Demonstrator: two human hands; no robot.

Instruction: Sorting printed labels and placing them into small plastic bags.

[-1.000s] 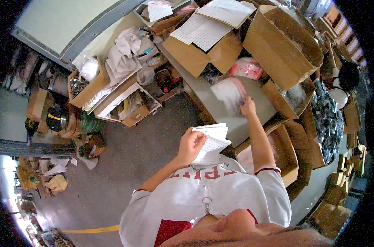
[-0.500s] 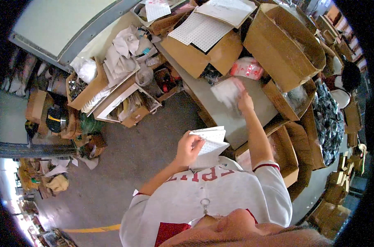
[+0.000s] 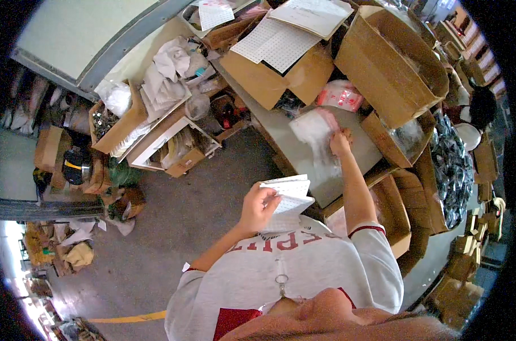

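Note:
My left hand (image 3: pixel 258 209) is closed around folded white sheets (image 3: pixel 289 192) printed with rows of small marks, held in front of my shirt. Over the grey tabletop (image 3: pixel 357 133), my right hand (image 3: pixel 341 142) has its fingers curled at the edge of a clear plastic bag (image 3: pixel 325 156). More whitish clear bags with a pink edge (image 3: pixel 310 124) lie just beyond it. Behind them sits a plastic-wrapped bundle with red print (image 3: pixel 340 95). The tips of my right fingers are partly hidden.
An open cardboard box (image 3: pixel 391 65) rises at the back right, beside a smaller box (image 3: pixel 400 139) with clear plastic inside. Printed sheets (image 3: pixel 280 42) lie on another box. Black packaged items (image 3: pixel 452 167) fill a carton at right. Left stands a cluttered shelf unit (image 3: pixel 167 133).
My right hand has moved slightly down and toward me, drawing clear plastic along the tabletop. The bags have settled flatter. My left hand keeps the folded sheets almost in place.

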